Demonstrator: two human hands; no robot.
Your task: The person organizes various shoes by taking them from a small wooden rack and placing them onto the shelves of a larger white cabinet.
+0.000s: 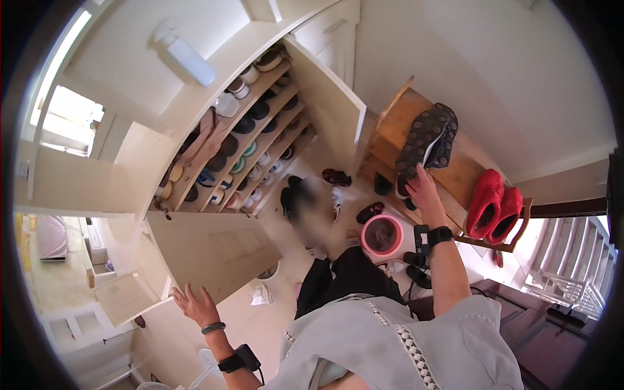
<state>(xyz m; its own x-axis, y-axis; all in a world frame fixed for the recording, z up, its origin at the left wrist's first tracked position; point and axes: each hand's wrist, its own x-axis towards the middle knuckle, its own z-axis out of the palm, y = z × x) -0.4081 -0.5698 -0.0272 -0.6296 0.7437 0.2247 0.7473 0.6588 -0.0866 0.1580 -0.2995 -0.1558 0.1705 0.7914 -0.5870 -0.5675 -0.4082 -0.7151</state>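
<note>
Presently, the step in hand is judged to be handling of the dark patterned footwear [418,140], located on the wooden rack [465,170], apart from the red boots [484,201]. The right hand [425,193] appears to touch its near end; whether that grip is pinching it or merely resting there cannot be told. The left hand [198,309] is empty, fingers spread, near the cabinet door [214,247]; contact is not established. In judgement, the next move calls for a secure right-hand hold.
</note>
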